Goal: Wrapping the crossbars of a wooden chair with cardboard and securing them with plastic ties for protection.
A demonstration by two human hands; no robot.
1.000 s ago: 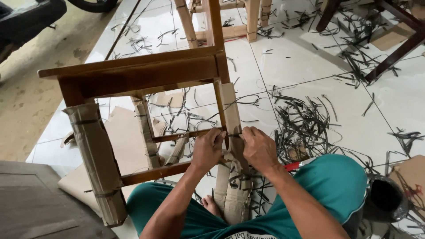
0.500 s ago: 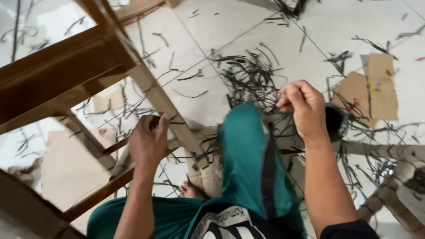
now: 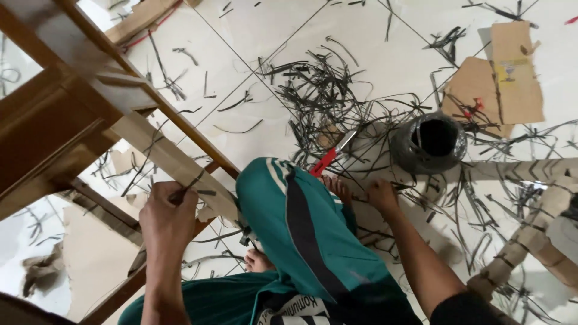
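**Right hand drops to the floor while the left keeps the strap**

Half a second ago our right hand (image 3: 383,195) was raised, pinching something above the knee; now it is down on the tiled floor (image 3: 289,36), just beside the bare foot (image 3: 337,188) and among the loose black strap offcuts (image 3: 325,96). Its fingers are curled against the litter, but we cannot tell whether the grip has closed on anything. The red-handled tool (image 3: 330,156) lies near it, just past the foot, not touched. The black tape roll (image 3: 429,142) stands a little farther off, to the right of the tool.

Our left hand (image 3: 167,213) has stayed at the cardboard-wrapped chair leg (image 3: 174,165). Its grip is closed on a thin black strap (image 3: 188,185) at the edge of the wrapping, thumb and fingers together, where it was a moment ago.

We judge from this that the strap on the leg is being held in place one-handed while the other hand searches the floor, so the work on the wooden chair (image 3: 54,114) is paused at that leg. The chair itself lies tilted across the left of the view, with cardboard scraps (image 3: 512,78) well apart on the far tiles.
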